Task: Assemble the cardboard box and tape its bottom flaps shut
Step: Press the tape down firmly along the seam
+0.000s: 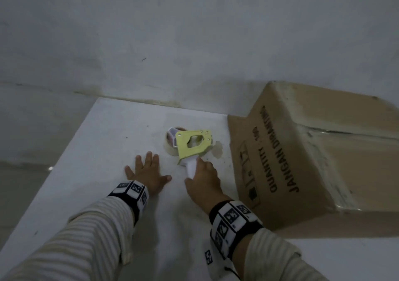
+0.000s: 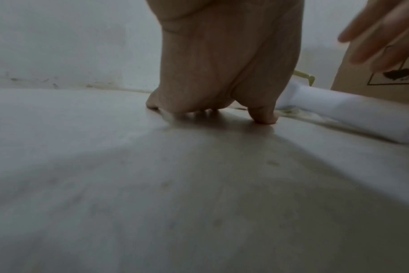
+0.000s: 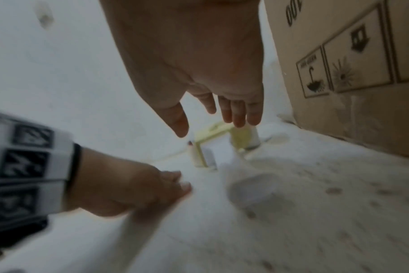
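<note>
The left hand [image 1: 149,175] lies flat on the white table [image 1: 103,134], fingers spread wide and holding nothing. The right hand [image 1: 203,179] hovers over the white handle [image 1: 191,167] of the tape gun [image 1: 192,144], fingers straight and loosely parted, thumb apart; no grip shows in the right wrist view. The tape gun lies on the table between both hands and the wall. The box [image 1: 313,155] stands assembled just right of it, taped seam facing up.
</note>
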